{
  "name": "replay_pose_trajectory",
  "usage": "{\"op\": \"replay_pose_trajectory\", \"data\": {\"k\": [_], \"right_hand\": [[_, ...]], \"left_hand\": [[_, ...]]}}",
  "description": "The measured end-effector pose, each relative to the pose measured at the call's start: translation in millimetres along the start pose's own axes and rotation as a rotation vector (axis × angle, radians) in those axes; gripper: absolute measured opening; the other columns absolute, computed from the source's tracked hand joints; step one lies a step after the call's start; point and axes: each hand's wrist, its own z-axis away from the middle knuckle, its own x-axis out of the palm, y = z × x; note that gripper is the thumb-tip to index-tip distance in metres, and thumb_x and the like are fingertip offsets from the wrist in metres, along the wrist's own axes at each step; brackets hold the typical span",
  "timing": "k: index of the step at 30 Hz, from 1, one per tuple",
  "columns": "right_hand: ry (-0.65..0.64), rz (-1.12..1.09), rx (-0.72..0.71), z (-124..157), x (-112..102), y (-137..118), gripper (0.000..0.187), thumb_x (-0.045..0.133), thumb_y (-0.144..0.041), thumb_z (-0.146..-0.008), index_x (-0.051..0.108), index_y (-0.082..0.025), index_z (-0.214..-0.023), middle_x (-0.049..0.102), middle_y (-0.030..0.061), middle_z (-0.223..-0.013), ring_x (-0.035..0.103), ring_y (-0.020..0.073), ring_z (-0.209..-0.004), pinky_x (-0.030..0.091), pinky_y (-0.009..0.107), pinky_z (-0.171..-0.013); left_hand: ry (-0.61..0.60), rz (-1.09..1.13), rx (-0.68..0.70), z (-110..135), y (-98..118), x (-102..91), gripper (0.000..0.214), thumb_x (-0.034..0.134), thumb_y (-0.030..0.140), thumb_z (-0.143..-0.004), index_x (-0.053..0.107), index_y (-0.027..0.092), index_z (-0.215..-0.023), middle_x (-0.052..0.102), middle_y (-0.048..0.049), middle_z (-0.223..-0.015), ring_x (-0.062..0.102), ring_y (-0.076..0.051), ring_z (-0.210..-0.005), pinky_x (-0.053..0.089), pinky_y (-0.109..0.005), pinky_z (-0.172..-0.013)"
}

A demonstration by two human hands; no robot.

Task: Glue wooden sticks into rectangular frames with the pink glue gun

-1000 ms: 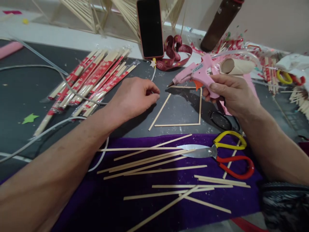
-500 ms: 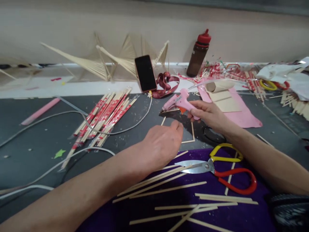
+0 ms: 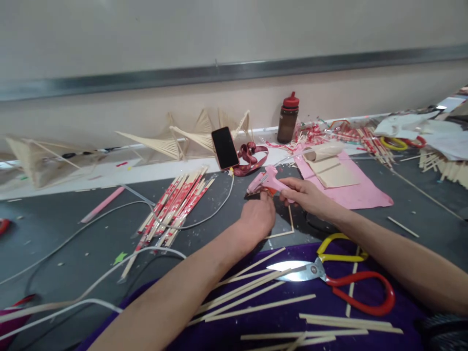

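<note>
My right hand [image 3: 305, 196] is closed round the grip of a pink glue gun [image 3: 263, 182], its nozzle pointing left and down at the dark table. My left hand [image 3: 259, 218] lies just below the gun's nozzle, fingers curled, over the corner of a thin stick frame [image 3: 290, 223]; what its fingertips touch is hidden. Loose bamboo sticks [image 3: 248, 292] lie on a purple cloth [image 3: 278, 317] in front of me, beside scissors with yellow and red handles [image 3: 340, 273].
Wrapped chopsticks [image 3: 177, 207] lie left of centre among white cables [image 3: 109, 265]. A phone [image 3: 225, 147] leans on stick models [image 3: 183, 136] by the wall, near a red lanyard [image 3: 250, 156] and a brown bottle [image 3: 287, 118]. Pink sheet [image 3: 351, 192] and clutter at the right.
The view has tilted up and back, showing the wall. My left hand moved right and forward to the frame's corner under the glue gun's nozzle. The gun came down a little.
</note>
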Motion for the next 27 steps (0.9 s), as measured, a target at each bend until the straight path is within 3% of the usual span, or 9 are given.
{"op": "replay_pose_trajectory", "data": {"k": [4,11,16,20,23,27], "right_hand": [[0.013,-0.013,-0.030,-0.7,-0.5,3.8,0.026,0.050,-0.029,-0.083,0.058,-0.017,-0.104,0.058,0.0006,-0.077,0.053,0.0115,-0.066,0.046,0.025,-0.061],[0.043,0.013,-0.071,3.1,-2.4,0.7,0.039,0.048,-0.036,-0.086,0.054,-0.019,-0.120,0.060,0.0021,-0.083,0.056,0.0134,-0.071,0.045,0.025,-0.061],[0.119,-0.004,-0.086,4.7,-5.4,-2.6,0.044,0.051,-0.041,-0.085,0.052,-0.020,-0.123,0.061,0.0024,-0.085,0.057,0.0146,-0.071,0.043,0.026,-0.058],[0.141,-0.046,-0.078,3.8,-8.8,-5.1,0.043,0.049,-0.039,-0.086,0.052,-0.018,-0.123,0.061,0.0023,-0.083,0.056,0.0137,-0.069,0.041,0.024,-0.056],[0.122,-0.060,-0.087,3.3,-10.1,-6.4,0.041,0.049,-0.036,-0.086,0.052,-0.018,-0.123,0.060,0.0015,-0.083,0.055,0.0120,-0.069,0.040,0.023,-0.055],[0.092,-0.044,-0.096,4.4,-7.7,-6.9,0.035,0.050,-0.032,-0.085,0.056,-0.018,-0.117,0.059,0.0011,-0.080,0.053,0.0111,-0.068,0.042,0.022,-0.056]], "left_hand": [[-0.006,0.001,0.007,-1.2,-1.6,-0.2,0.046,0.028,0.012,-0.088,0.047,0.001,-0.128,0.050,-0.0283,-0.127,0.066,-0.028,-0.089,0.055,-0.035,-0.063],[0.010,0.016,-0.004,-2.6,-3.2,6.3,0.048,0.031,0.011,-0.087,0.042,0.003,-0.134,0.039,-0.0315,-0.137,0.067,-0.027,-0.089,0.054,-0.035,-0.065],[0.082,0.014,0.004,8.9,-8.7,-1.9,0.046,0.029,0.014,-0.089,0.044,0.011,-0.132,0.040,-0.0238,-0.140,0.068,-0.023,-0.083,0.053,-0.032,-0.061],[0.108,0.021,-0.062,33.2,-33.3,-16.4,0.034,0.031,0.018,-0.089,0.060,0.018,-0.106,0.066,-0.0108,-0.105,0.067,-0.023,-0.078,0.050,-0.032,-0.061],[0.074,0.035,-0.266,44.6,-55.5,-17.7,0.034,0.035,0.034,-0.090,0.064,0.018,-0.090,0.070,-0.0112,-0.087,0.066,-0.025,-0.081,0.047,-0.033,-0.066],[-0.009,0.168,-0.312,42.4,-62.8,-1.5,0.042,0.040,0.053,-0.085,0.066,0.020,-0.083,0.070,-0.0099,-0.081,0.065,-0.025,-0.081,0.045,-0.031,-0.065]]}}
